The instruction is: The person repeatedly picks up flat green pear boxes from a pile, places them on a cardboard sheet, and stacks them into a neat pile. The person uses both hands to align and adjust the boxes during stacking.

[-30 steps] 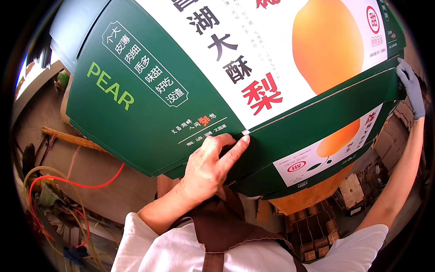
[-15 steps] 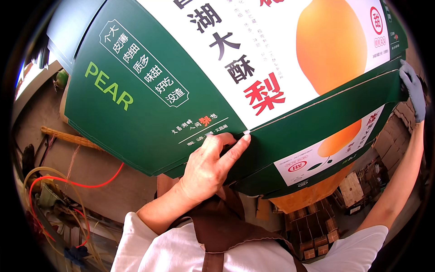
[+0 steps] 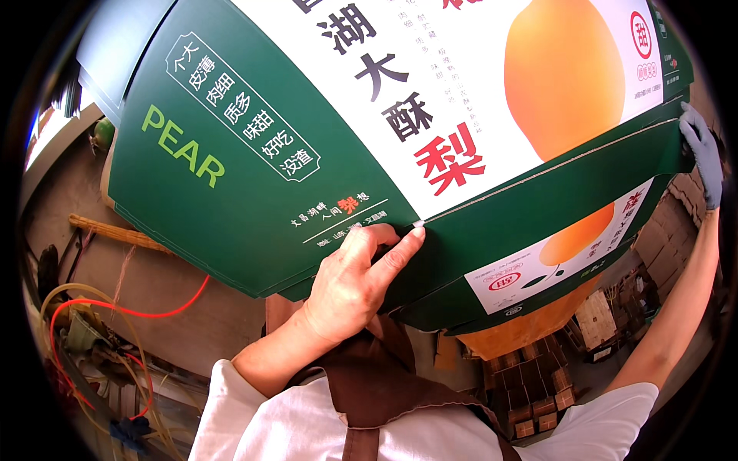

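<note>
A large green and white cardboard carton (image 3: 254, 223), printed with a yellow-orange pear, fills the upper part of the view, its folded flap sloping down toward me. My bare left hand (image 3: 357, 269) is closed at the corner where the green panel meets the white one. Its thumb presses on the fold, and the index finger curls in beside it; the other fingers are partly hidden. At the far right, my right hand (image 3: 701, 150) in a grey-blue glove grips the carton's outer edge, fingers bent over it.
Below the carton's right part is an orange-brown board (image 3: 530, 326). Stacked brown boxes (image 3: 538, 392) stand on the floor at lower right. To the left lie a wooden stick (image 3: 119, 234), a red tube (image 3: 146, 313) and pale hoses. A round green object (image 3: 102, 134) sits at upper left.
Almost nothing differs. The carton's printed face has shifted very slightly, and both hands keep their places on it.
</note>
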A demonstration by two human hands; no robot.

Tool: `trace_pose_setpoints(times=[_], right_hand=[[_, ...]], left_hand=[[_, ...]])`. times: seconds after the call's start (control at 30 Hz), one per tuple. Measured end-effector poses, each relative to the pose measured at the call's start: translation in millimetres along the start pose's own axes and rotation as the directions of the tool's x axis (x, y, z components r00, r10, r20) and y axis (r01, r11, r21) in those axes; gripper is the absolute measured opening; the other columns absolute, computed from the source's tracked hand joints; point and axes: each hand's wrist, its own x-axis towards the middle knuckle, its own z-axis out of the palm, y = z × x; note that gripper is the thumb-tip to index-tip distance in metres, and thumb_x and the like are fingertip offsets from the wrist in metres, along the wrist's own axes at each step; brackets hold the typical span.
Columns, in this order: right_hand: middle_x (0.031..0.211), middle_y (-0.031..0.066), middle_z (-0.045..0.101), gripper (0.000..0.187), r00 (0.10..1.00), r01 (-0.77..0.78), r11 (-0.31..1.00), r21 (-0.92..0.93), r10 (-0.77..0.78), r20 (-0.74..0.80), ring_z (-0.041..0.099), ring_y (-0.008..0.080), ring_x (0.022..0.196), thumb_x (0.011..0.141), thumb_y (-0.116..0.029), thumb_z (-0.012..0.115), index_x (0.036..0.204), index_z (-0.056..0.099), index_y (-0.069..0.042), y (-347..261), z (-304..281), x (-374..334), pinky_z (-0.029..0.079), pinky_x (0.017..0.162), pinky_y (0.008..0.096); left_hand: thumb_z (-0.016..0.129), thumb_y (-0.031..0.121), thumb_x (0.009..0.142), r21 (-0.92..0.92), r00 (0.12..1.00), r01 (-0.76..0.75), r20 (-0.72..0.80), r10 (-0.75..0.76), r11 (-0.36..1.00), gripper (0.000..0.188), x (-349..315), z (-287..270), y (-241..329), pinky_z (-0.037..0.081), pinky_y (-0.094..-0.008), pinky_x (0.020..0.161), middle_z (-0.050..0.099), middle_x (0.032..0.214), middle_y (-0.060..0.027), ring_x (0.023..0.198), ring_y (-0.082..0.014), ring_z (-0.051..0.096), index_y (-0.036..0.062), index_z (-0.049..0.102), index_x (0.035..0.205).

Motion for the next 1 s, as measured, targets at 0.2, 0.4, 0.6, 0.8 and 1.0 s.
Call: trace_pose_setpoints(times=[0.2,0.4,0.6,0.8,1.0], right_hand=[[0.071,-0.0071,0.037,0.043,1.0,-0.006,0.999,-0.032,0.007,0.03,0.034,0.001,0.058,0.099,-0.025,0.053,0.135,0.048,-0.001,-2,-4,1,0.029,0.054,0.0167],[0.072,-0.007,0.038,0.043,1.0,-0.008,1.0,-0.026,0.008,-0.005,0.035,0.0011,0.06,0.099,-0.026,0.053,0.135,0.049,-0.002,4,-1,3,0.03,0.055,0.0167],[0.073,-0.0071,0.038,0.043,1.0,-0.023,0.999,-0.045,0.022,-0.012,0.035,0.0013,0.061,0.099,-0.028,0.053,0.135,0.05,-0.004,-2,5,4,0.03,0.056,0.0169],[0.073,-0.0072,0.04,0.042,0.999,0.011,1.0,-0.02,-0.01,0.046,0.035,0.0011,0.061,0.099,-0.026,0.054,0.134,0.051,-0.004,6,-2,11,0.03,0.056,0.017],[0.092,0.0005,0.055,0.015,0.979,0.205,0.974,0.097,-0.204,-0.021,0.054,0.0112,0.087,0.09,-0.016,0.06,0.098,0.062,-0.003,-12,1,10,0.043,0.081,0.0228]], left_hand=[[0.061,-0.006,0.072,0.02,1.0,-0.002,0.01,0.002,1.0,0.059,1,0,1,0.052,-0.0313,0.057,0.053,0.097,-0.0082,0.078,-0.0227,0.056,0.0097,0.06,0.128],[0.059,-0.004,0.073,0.063,1.0,-0.015,0.024,0.014,0.998,0.06,1,2,3,0.052,-0.0311,0.057,0.051,0.097,-0.0078,0.078,-0.0225,0.055,0.0112,0.058,0.131],[0.06,-0.004,0.072,0.075,0.999,-0.01,0.032,0.008,0.997,0.063,-1,2,1,0.052,-0.0311,0.057,0.051,0.098,-0.0078,0.078,-0.0229,0.054,0.0114,0.057,0.133],[0.061,-0.004,0.07,0.068,0.998,-0.006,0.062,0.002,0.998,0.065,3,-4,0,0.052,-0.0313,0.058,0.051,0.099,-0.0088,0.078,-0.0234,0.054,0.0101,0.056,0.133],[0.062,-0.008,0.067,0.085,0.999,0.018,0.049,-0.022,0.996,0.065,18,-3,5,0.052,-0.0347,0.062,0.052,0.097,-0.0098,0.079,-0.0257,0.057,0.0091,0.059,0.13]])
